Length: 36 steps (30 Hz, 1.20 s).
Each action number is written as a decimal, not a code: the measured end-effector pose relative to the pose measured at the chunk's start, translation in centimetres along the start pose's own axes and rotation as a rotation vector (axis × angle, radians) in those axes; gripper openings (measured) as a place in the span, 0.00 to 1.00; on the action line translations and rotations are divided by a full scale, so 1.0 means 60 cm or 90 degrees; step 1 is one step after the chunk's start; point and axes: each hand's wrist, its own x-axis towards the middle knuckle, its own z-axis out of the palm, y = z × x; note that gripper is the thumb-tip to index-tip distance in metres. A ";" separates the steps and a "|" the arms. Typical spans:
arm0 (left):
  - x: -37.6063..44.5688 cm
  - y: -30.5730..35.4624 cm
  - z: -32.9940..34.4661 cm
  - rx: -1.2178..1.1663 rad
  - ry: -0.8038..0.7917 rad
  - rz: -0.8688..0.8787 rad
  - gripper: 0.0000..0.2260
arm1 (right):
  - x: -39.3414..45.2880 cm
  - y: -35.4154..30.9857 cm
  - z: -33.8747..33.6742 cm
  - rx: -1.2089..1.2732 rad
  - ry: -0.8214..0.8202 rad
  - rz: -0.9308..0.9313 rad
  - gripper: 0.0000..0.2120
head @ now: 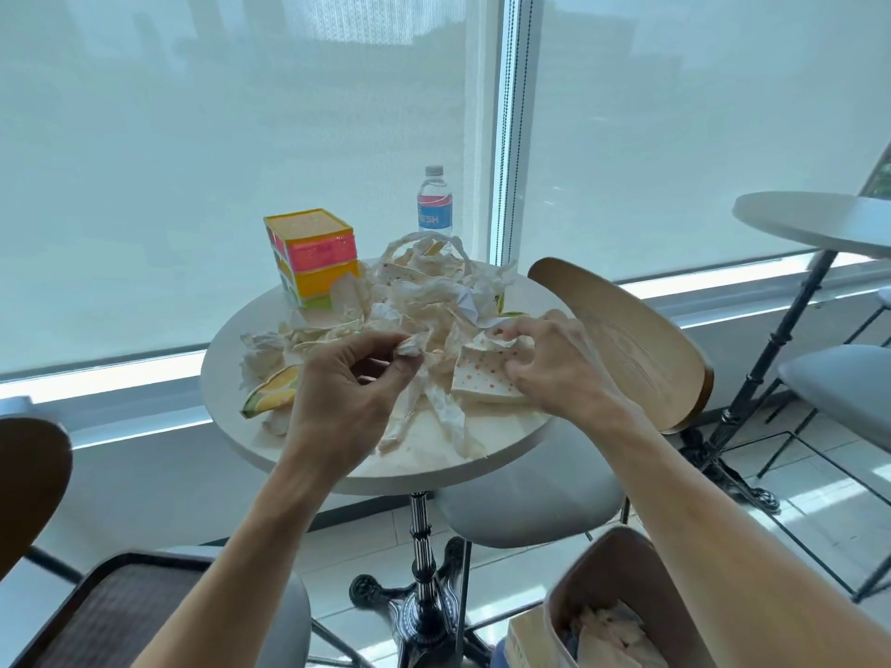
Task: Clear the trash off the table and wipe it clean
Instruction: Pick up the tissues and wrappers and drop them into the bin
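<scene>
over the round table (250,445) both hands were mid-gather, the left hand (347,383) pinching a crumpled tissue (410,347), the right hand (554,364) gripping a dotted paper scrap (482,378), with more trash heaped just beyond them; next, presumably, a carry to the bin (602,580) below the right arm.
</scene>
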 end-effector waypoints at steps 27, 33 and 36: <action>-0.068 0.079 0.250 -0.104 -0.216 0.049 0.03 | -0.181 0.298 -0.040 0.223 0.002 0.186 0.06; -0.100 0.050 0.298 -0.085 -0.281 0.007 0.05 | -0.238 0.370 0.018 0.153 -0.184 0.253 0.03; -0.121 0.021 0.318 -0.045 -0.317 -0.029 0.05 | -0.242 0.382 0.020 0.171 -0.186 0.274 0.03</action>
